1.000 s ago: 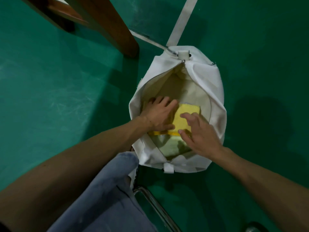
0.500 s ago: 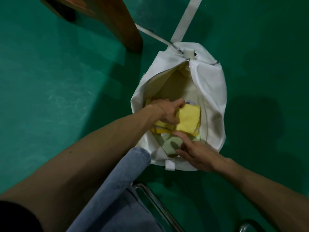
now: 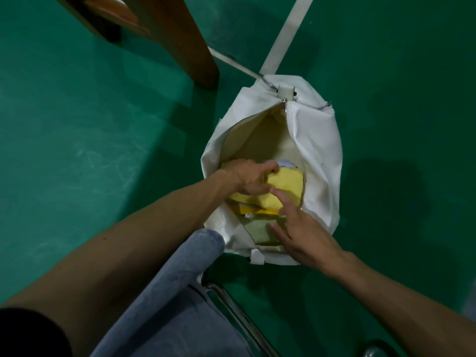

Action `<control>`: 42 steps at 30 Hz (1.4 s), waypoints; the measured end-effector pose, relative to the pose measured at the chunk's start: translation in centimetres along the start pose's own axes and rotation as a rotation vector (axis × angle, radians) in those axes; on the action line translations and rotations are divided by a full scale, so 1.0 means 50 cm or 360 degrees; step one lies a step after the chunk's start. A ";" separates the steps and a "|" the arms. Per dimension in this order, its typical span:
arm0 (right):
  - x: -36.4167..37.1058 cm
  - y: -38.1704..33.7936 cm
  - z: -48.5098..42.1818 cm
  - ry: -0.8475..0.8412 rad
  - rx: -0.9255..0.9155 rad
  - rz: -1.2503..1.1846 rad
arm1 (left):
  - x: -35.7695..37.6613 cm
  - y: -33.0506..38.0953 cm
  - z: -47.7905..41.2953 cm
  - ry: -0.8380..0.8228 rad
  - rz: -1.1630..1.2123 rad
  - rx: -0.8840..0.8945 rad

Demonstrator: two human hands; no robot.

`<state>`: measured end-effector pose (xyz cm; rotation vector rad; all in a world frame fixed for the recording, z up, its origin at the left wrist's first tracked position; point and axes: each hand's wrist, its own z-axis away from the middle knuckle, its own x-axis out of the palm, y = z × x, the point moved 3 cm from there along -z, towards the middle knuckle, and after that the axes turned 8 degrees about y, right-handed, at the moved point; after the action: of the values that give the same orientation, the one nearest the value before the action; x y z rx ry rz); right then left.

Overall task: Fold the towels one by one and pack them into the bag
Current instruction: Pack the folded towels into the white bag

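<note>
A white bag (image 3: 319, 140) stands unzipped on the green floor, its mouth wide. Inside lies a folded yellow towel (image 3: 288, 185) on top of other folded towels, among them a pale green towel (image 3: 258, 229) nearer me. My left hand (image 3: 251, 177) reaches into the bag and grips the yellow towel at its left edge, fingers curled over it. My right hand (image 3: 301, 228) hovers over the bag's near side with fingers spread and straight, fingertips at the yellow towel's near edge.
A brown wooden furniture leg (image 3: 180, 37) stands on the floor behind the bag at the upper left. The bag's white strap (image 3: 288, 29) runs away to the top. My jeans-clad knee (image 3: 185, 274) and a chrome chair frame (image 3: 239, 313) are close in front.
My left hand went from lying flat on the yellow towel to curling round its edge. My right hand dipped to the green towel, then rose again with its fingers spread.
</note>
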<state>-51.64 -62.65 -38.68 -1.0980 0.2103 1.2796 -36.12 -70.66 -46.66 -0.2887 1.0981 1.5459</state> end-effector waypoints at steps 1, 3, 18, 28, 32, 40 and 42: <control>0.005 0.000 -0.002 -0.0015 0.0034 -0.0015 | 0.002 -0.008 -0.002 -0.0025 0.0074 -0.0028; 0.011 0.004 -0.006 -0.0013 0.0047 0.0041 | 0.005 -0.014 -0.005 -0.0058 0.0107 -0.0020; -0.035 0.039 -0.261 0.0411 0.0009 -0.0277 | 0.031 -0.060 -0.018 -0.0103 0.0215 -0.0195; 0.037 0.103 -0.191 0.0296 0.0112 -0.0133 | 0.039 -0.044 -0.005 -0.0087 0.0161 -0.0040; 0.042 0.123 -0.227 0.0365 0.0007 -0.0140 | 0.057 -0.069 -0.028 -0.0076 0.0246 -0.0092; -0.012 0.133 -0.246 -0.0261 -0.0038 0.0006 | 0.037 -0.076 -0.030 -0.0348 0.0391 -0.0115; -0.008 0.130 -0.239 -0.0246 -0.0024 0.0106 | 0.036 -0.072 -0.027 -0.0364 0.0292 -0.0071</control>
<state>-52.13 -72.56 -48.01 -1.0064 0.1221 1.4214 -34.06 -70.89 -50.34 -0.0394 0.9312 1.7208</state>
